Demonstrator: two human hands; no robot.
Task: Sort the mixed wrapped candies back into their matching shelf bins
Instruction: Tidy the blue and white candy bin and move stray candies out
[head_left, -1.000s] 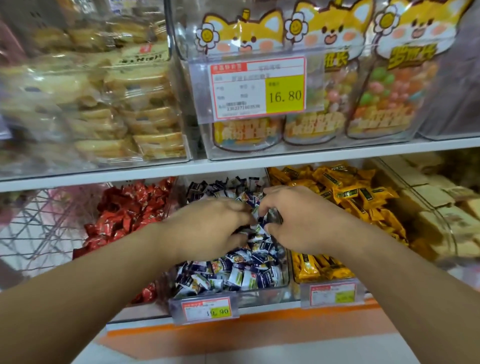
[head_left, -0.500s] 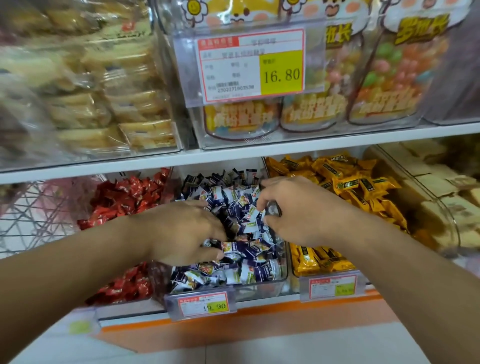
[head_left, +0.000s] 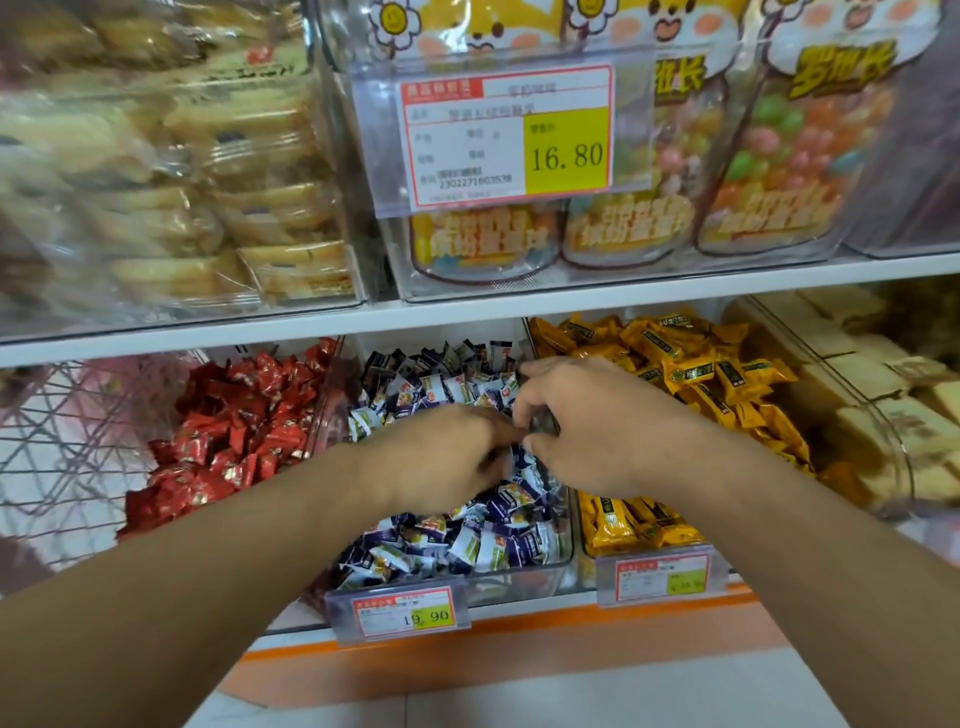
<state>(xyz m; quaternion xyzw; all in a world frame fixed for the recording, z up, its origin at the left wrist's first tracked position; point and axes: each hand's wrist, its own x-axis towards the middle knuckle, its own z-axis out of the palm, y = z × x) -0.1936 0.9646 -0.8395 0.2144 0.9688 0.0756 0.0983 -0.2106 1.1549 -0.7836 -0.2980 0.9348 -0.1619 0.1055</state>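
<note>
The clear middle bin holds a heap of blue-and-white wrapped candies. Both hands are over this heap. My right hand pinches a small dark wrapped candy between thumb and fingers. My left hand lies just left of it, back up, with its fingers curled down towards the candy. The left fingertips are blurred and partly hidden, so whether they grip anything does not show. Red wrapped candies fill the bin to the left. Yellow wrapped candies fill the bin to the right.
A white shelf board runs just above the bins and carries cookie packs and candy jars. A price tag hangs from the upper bin. Pale wrapped cakes sit far right, a wire basket far left.
My left hand has moved right across the blue-and-white heap until it meets my right hand. My right hand still holds the dark candy in about the same place.
</note>
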